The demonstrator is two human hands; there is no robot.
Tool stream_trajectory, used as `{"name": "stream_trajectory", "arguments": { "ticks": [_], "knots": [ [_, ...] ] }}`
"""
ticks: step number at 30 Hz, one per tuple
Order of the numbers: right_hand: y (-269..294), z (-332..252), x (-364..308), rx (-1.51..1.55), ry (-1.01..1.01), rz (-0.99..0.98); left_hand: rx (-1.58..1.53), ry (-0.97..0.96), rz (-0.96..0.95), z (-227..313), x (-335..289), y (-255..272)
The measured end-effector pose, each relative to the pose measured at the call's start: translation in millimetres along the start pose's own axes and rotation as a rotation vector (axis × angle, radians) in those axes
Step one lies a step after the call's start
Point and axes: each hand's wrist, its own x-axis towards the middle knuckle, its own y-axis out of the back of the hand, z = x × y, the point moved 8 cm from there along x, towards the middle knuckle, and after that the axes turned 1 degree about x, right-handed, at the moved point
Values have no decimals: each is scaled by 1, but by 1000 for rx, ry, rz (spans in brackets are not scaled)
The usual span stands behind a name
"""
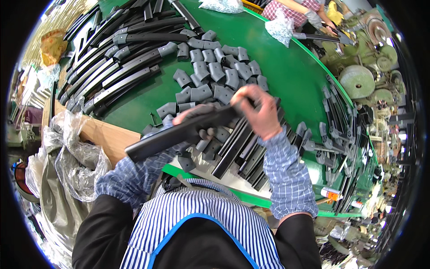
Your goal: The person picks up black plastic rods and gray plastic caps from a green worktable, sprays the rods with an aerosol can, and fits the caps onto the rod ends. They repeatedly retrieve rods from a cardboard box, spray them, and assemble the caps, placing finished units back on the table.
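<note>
Clear plastic: crumpled, here on my left!
Brown board: right beside it, now
Round disc: among machinery, my right

Left hand partly hidden, co-worker cut off

No text, number or sign can be read.

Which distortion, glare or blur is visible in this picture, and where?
Head view: the edge of the green tabletop bows under fisheye distortion; the crumpled clear plastic sheeting shows bright glints; the bare right hand looks slightly blurred, perhaps from motion.
</note>
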Motion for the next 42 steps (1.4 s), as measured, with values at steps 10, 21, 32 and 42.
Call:
{"name": "stream_trajectory", "arguments": {
  "ticks": [10,21,32,42],
  "knots": [
    [-86,229,68,-1139,84,-616,202,-782,368,116,-92,-18],
    [-18,127,29,265,-554,207,172,-672,125,87,-44,-69],
    [50,-40,29,1389,-29,385,475,-472,514,-19,11,-105],
    [17,-56,34,1488,-263,28,1140,-557,556,-53,19,-128]
  ]
}}
